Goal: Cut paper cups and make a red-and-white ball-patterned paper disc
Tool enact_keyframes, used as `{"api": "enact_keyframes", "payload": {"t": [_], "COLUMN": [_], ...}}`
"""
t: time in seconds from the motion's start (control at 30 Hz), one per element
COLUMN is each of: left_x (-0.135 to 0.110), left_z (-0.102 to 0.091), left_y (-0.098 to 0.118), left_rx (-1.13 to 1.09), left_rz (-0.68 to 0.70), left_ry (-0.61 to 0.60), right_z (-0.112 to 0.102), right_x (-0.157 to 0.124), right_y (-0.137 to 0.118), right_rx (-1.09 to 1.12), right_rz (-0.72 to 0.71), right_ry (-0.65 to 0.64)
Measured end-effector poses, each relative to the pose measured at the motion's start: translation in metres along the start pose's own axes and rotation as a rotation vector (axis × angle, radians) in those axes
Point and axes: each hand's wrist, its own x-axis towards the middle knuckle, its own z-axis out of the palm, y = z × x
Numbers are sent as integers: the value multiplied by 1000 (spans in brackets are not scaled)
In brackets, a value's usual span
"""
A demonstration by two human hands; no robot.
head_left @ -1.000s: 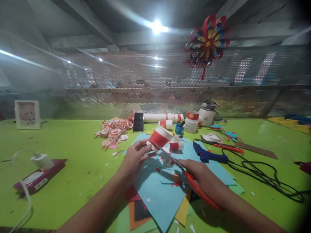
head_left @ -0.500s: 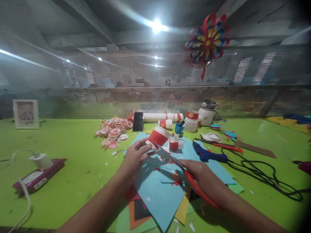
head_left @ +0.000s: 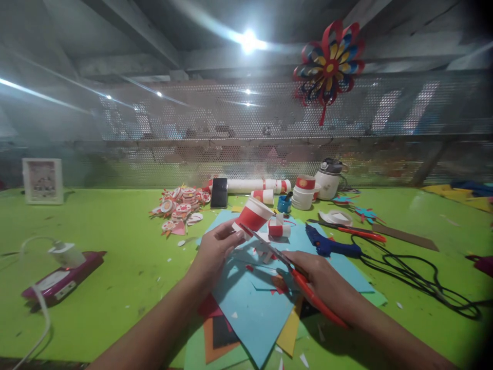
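My left hand (head_left: 214, 252) is closed around the base of a red paper cup (head_left: 254, 216) with a white rim, holding it tilted above the table. My right hand (head_left: 321, 280) grips red-handled scissors (head_left: 304, 290), and their blades (head_left: 265, 245) reach up to the bottom edge of the cup. Below both hands lies a fan of coloured paper sheets, with a light blue sheet (head_left: 254, 303) on top and small red and white scraps scattered on it.
A blue glue gun (head_left: 331, 246) with a black cord (head_left: 416, 277) lies to the right on the green table (head_left: 115, 246). Behind are cup pieces (head_left: 279, 229), stacked cups (head_left: 304, 195), a phone (head_left: 219, 193), round cut-outs (head_left: 181, 205) and a white jar (head_left: 329, 180). A charger on a purple device (head_left: 61, 272) sits left.
The cup has tipped slightly upward and my left hand has shifted a little with it. The scissors stay at the cup's bottom edge.
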Motion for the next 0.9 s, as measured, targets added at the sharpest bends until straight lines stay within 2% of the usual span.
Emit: {"api": "enact_keyframes", "payload": {"t": [0.2,0.47,0.7,0.9], "left_x": [1,3,3,1], "left_z": [-2,-5,-7,-8], "left_y": [-1,2,-1,0], "left_rx": [65,32,198,266], "left_rz": [1,18,75,72], "left_ry": [24,55,79,79], "right_z": [0,-3,-3,-4], "right_x": [-2,1,1,-1], "right_y": [0,0,5,6], "right_rx": [9,-16,-48,-104], "right_rz": [22,-10,-27,-11], "right_ry": [-13,-24,-12,1]}}
